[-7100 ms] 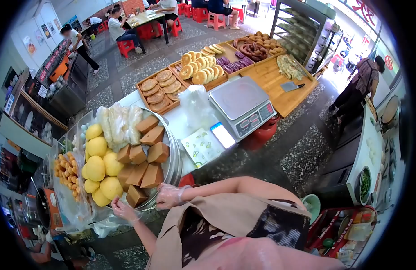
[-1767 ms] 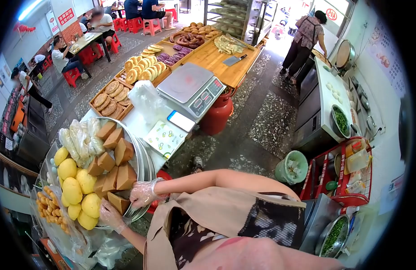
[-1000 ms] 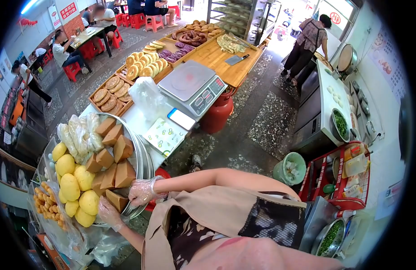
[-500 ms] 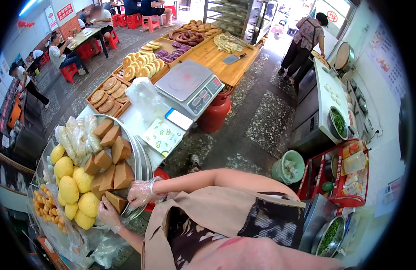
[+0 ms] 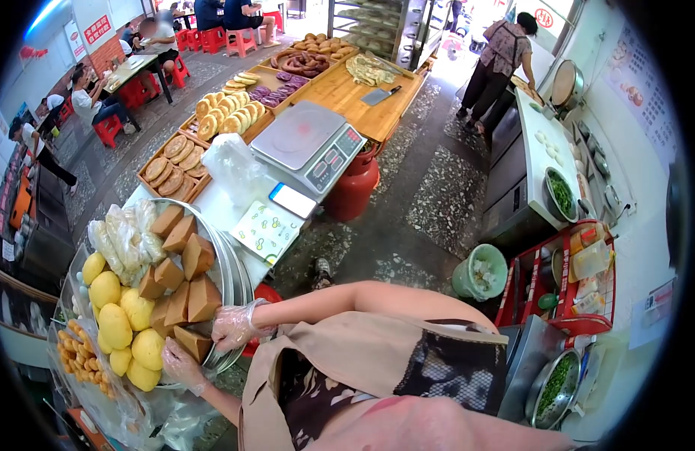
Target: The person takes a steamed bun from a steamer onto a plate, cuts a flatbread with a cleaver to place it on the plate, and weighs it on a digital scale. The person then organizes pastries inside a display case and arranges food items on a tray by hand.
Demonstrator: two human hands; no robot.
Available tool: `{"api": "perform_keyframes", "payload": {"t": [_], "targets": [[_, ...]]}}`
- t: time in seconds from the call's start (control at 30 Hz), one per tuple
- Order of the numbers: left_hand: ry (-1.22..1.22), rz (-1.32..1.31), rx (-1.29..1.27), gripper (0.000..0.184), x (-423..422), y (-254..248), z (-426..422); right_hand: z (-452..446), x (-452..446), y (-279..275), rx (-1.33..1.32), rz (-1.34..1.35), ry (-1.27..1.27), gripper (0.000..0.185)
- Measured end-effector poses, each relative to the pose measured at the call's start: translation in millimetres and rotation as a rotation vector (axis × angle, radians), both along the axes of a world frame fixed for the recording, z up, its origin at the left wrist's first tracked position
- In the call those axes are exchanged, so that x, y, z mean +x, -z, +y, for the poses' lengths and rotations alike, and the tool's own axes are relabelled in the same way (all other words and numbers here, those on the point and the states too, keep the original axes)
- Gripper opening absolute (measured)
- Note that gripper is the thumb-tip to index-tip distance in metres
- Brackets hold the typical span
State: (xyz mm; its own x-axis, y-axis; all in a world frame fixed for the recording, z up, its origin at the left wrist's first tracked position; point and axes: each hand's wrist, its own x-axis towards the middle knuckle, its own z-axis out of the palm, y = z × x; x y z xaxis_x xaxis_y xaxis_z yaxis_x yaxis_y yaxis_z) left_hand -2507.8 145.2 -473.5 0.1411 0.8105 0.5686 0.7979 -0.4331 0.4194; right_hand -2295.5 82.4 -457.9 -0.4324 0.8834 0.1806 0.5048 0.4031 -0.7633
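Both my hands wear clear plastic gloves and are at the near edge of a round metal tray (image 5: 231, 259). My left hand (image 5: 183, 365) has its fingers against the lower side of a brown cake wedge (image 5: 192, 343). On the wedge's other side is my right hand (image 5: 238, 327), its fingers curled in by the cake; the fingertips are partly hidden. More brown cake pieces (image 5: 203, 297) are stacked just beyond. Yellow buns (image 5: 116, 323) lie beside them, near my left hand. Bagged pale food (image 5: 122, 237) rests at the tray's far side.
A scale (image 5: 298, 139), a phone (image 5: 292, 198) and a plastic bag (image 5: 235, 169) are on the counter. Flatbreads (image 5: 174, 167) fill wooden trays beyond. A red gas cylinder (image 5: 353, 184) and green bucket (image 5: 479, 272) stand on the floor. Another person (image 5: 502, 68) works at the right counter.
The whole view has shifted slightly. Both hands stay at the same brown cake wedge, with hardly any visible movement.
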Motion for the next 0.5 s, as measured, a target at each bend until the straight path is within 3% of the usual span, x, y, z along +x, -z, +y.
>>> {"api": "perform_keyframes", "payload": {"t": [0.5], "targets": [[0.029,0.004,-0.026,0.04,-5.6,6.0,3.1,5.8,-3.3,15.6,0.068,0.005,-0.009,0.03]]}}
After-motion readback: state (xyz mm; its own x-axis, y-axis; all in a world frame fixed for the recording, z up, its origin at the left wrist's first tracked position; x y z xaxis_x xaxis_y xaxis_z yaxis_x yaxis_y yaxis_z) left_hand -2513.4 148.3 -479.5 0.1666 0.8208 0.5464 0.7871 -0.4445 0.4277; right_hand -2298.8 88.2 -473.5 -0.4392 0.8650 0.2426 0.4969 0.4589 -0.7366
